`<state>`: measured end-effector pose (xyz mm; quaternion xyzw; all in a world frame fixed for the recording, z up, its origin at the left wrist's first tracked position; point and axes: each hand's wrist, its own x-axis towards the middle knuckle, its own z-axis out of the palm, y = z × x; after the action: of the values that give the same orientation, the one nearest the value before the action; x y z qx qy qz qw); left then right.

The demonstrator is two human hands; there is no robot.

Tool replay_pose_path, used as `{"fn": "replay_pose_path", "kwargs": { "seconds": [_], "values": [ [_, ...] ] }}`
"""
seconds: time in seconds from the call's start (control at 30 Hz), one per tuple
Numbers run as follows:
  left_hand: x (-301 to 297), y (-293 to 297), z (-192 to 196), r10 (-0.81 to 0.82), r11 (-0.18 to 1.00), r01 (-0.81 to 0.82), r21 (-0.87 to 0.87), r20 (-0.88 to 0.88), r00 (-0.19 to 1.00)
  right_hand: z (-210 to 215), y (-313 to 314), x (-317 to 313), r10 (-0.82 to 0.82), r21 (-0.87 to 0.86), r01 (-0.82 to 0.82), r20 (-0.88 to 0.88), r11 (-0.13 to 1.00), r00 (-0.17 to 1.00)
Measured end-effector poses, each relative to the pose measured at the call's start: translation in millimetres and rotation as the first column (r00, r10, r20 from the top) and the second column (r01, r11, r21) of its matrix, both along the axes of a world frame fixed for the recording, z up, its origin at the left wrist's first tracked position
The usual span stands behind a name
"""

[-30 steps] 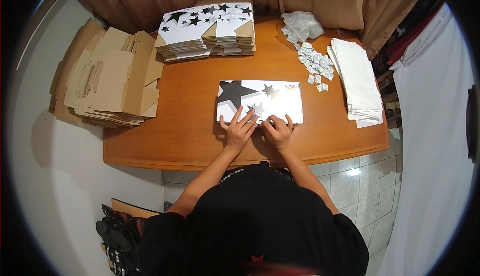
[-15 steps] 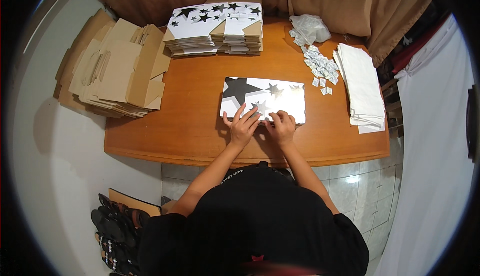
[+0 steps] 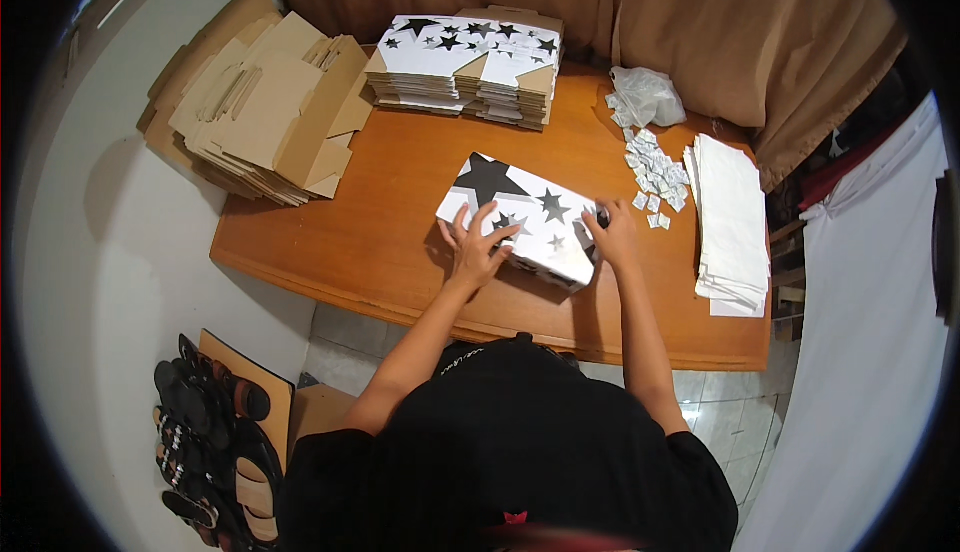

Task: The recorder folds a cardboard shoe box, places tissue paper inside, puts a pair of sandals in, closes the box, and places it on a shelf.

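A white shoe-box-shaped cardboard box [image 3: 552,237] with black and grey stars lies on the wooden table in front of me, its lid side up and turned at a slant. My left hand [image 3: 476,248] rests on its near left edge, open, the fingers spread over the top. At the right end, the bent fingers of my right hand [image 3: 617,236] close round the box's edge; the underside of that grip is hidden.
Flat star-printed boxes [image 3: 470,62] are stacked at the back of the wooden table [image 3: 400,167]. Brown cardboard blanks [image 3: 260,112] lean at the left. Small white packets [image 3: 655,167], a plastic bag [image 3: 648,95] and white paper sheets [image 3: 728,222] lie right. Sandals [image 3: 215,432] stand lower left.
The box has turned clockwise, its right end swinging nearer to me. My right hand has moved from the box's front edge to its right end. The whole view has tilted too.
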<state>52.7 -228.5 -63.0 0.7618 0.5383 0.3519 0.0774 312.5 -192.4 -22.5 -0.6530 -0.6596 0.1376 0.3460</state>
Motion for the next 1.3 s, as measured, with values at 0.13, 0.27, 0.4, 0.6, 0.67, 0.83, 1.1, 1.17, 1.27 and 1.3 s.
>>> {"fn": "replay_pose_path", "kwargs": {
  "seconds": [0.13, 0.27, 0.4, 0.6, 0.67, 0.83, 1.1, 1.17, 1.27, 1.3],
  "values": [
    [-23.3, 4.6, 9.9, 0.119, 0.986, -0.115, -0.124, 0.023, 0.993, -3.0, -17.5, -3.0, 0.103, -0.13, -0.101, 0.007, 0.986, 0.995],
    [-47.6, 0.3, -1.0, 0.503, 0.854, -0.467, -0.229, 0.137, 0.853, -12.3, -33.7, -17.4, 0.353, -0.3, -0.425, -0.265, 0.854, 0.897],
    [-53.9, -25.0, -13.0, 0.612, 0.733, -0.373, -0.569, 0.31, 0.728, -45.7, -58.4, -42.4, 0.41, -0.304, -0.727, -0.664, 0.616, 0.625],
    [-38.2, -83.6, -41.0, 0.564, 0.684, 0.466, -0.562, 0.812, 0.152, -94.2, -79.9, -66.7, 0.45, -0.066, -0.822, -0.811, 0.566, 0.374],
    [-43.7, -92.3, -23.9, 0.586, 0.677, 0.452, -0.581, 0.797, 0.146, -97.1, -87.7, -71.1, 0.495, -0.066, -0.834, -0.778, 0.547, 0.386],
    [-84.4, -118.7, 11.1, 0.574, 0.71, 0.409, -0.574, 0.808, 0.137, -68.4, -92.9, -119.5, 0.69, 0.064, -0.863, -0.632, 0.501, 0.353],
    [-194.3, -147.1, 151.2, 0.12, 0.972, 0.131, -0.193, 0.894, 0.431, 36.3, -67.4, -261.2, 0.897, 0.477, -0.775, -0.358, 0.414, 0.259],
    [-215.1, -156.9, 203.8, 0.072, 0.985, 0.096, -0.145, 0.843, 0.534, 48.9, -54.9, -300.8, 0.881, 0.334, -0.88, -0.441, 0.338, 0.171],
    [-245.2, -172.6, 272.9, -0.062, 0.998, 0.042, 0.047, 0.603, 0.795, 104.4, -42.9, -350.1, 0.936, 0.557, -0.778, -0.333, 0.291, 0.112],
    [-256.1, -178.5, 295.5, -0.091, 0.994, 0.044, 0.105, 0.505, 0.858, 123.1, -38.8, -367.2, 0.944, 0.607, -0.751, -0.323, 0.26, 0.066]
  ]
}}
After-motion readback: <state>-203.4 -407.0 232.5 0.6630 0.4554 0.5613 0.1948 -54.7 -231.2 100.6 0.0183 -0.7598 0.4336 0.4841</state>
